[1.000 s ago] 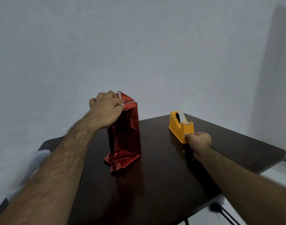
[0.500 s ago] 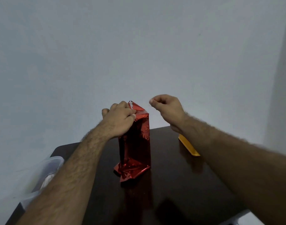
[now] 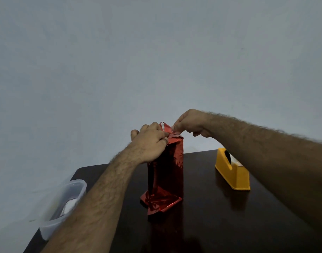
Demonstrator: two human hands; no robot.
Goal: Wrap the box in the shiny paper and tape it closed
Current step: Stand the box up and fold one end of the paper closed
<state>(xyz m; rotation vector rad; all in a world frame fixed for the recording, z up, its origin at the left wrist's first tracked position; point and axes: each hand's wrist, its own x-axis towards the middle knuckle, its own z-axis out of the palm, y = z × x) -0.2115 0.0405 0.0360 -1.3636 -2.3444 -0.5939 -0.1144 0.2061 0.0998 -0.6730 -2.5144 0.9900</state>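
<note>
A tall box wrapped in shiny red paper [image 3: 166,172] stands upright near the middle of the dark wooden table [image 3: 220,225], its lower paper end crumpled and flared out on the tabletop. The left hand [image 3: 149,141] curls over the top of the box from its nine o'clock side, fingers gripping the folded paper there. The right hand [image 3: 192,124] meets it from two o'clock, thumb and fingertips pinching a small pale strip of tape [image 3: 175,132] against the top fold. At three o'clock from the box, well apart, sits a yellow tape dispenser [image 3: 233,171]. At eight o'clock, on the table's edge, rests a clear plastic container [image 3: 65,201].
</note>
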